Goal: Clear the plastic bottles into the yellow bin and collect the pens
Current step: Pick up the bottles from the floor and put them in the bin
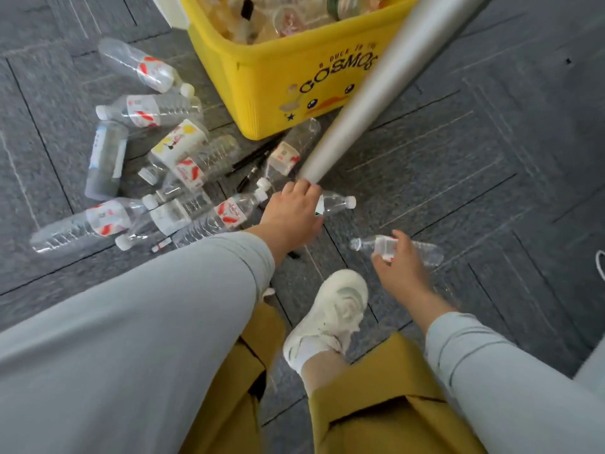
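Left hand (293, 213) grip tight on green-labelled bottle (339, 203), right hand (401, 262) grip on clear bottle (425, 253)

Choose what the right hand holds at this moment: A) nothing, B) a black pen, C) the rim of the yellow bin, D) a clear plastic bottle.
D: the right hand has its thumb and fingers curled round a clear plastic bottle, while the black pens lie untouched on the floor near the yellow bin.
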Motion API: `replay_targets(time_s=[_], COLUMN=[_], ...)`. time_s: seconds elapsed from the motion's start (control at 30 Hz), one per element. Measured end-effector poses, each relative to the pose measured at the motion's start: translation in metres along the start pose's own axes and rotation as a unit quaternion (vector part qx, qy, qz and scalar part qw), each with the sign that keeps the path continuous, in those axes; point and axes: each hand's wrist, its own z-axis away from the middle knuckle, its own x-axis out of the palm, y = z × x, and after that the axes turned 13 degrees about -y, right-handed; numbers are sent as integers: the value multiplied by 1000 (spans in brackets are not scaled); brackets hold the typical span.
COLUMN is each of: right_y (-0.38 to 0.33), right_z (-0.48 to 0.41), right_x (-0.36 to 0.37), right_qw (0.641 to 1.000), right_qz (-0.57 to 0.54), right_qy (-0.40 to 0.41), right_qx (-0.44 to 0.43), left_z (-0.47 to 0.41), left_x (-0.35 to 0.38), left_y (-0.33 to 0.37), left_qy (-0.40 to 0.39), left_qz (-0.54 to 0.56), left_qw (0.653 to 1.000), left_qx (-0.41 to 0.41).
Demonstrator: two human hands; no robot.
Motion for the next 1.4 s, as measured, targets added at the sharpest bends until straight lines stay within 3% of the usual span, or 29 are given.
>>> replay_targets(time_s=[0.47, 0.7, 0.83, 0.97, 1.17, 1.4], right_y=[59, 76, 75, 71, 58, 32], right_z=[-86, -121, -127, -121, -110, -107], right_x=[28, 44, 57, 67, 61, 50], right_qw=[997, 964, 958, 947, 949, 971], right_qz=[78, 253, 285, 321, 308, 158], right_qy=[3, -61, 14, 9, -8, 100], right_qx=[0, 48, 18, 11, -58, -147], left_z=[-64, -77, -80, -78, -88, -115], left_x=[71, 102, 108, 111, 101, 95], left_y=[-4, -8, -16, -23, -33, -46], left_qy=[-19, -40, -27, -23, -27, -93], left_qz=[20, -6, -11, -7, -11, -71], left_qw=[999, 999, 1000, 1000, 999, 992], left_qx=[-24, -7, 3, -11, -40, -55])
